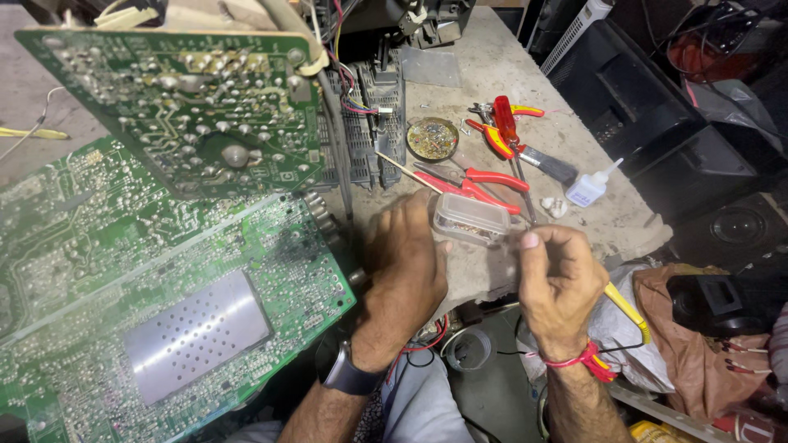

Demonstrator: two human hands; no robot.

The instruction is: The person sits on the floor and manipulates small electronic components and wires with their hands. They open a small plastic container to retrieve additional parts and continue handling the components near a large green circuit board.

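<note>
The small clear plastic box (470, 219) sits on the grey bench (492, 74) just past my knuckles, a shallow rectangular tub with rounded corners and cloudy walls, and a layer of small brownish metal bits shows through its side. My left hand (404, 262) lies palm down beside it, fingers (408, 215) curled together and their tips touching the near left edge of the box; I cannot tell whether they grip it or only steady it. My right hand (556, 279) is just to the right of the box, fingers pinched narrow around a thin metal rod (520, 182) that runs up and away over the bench. A yellow handle (627, 312) sticks out below that hand, and a red thread band (584, 361) circles the wrist. A dark watch (351, 376) sits on my left wrist.

Just beyond the box lie red-handled pliers (480, 182) with bare steel jaws, and further back a red-and-yellow cluster of hand tools (502, 123). A round metal tin (432, 138), dull and full of mottled residue, stands near them. To the right a small white squeeze bottle (593, 187) with a pointed nozzle lies on its side.

On my left a large green circuit board (164, 312) tilts toward me, its solder side rough with silver dots, a perforated metal shield (197, 332) in the middle. A second green board (189, 98) leans above it.
</note>
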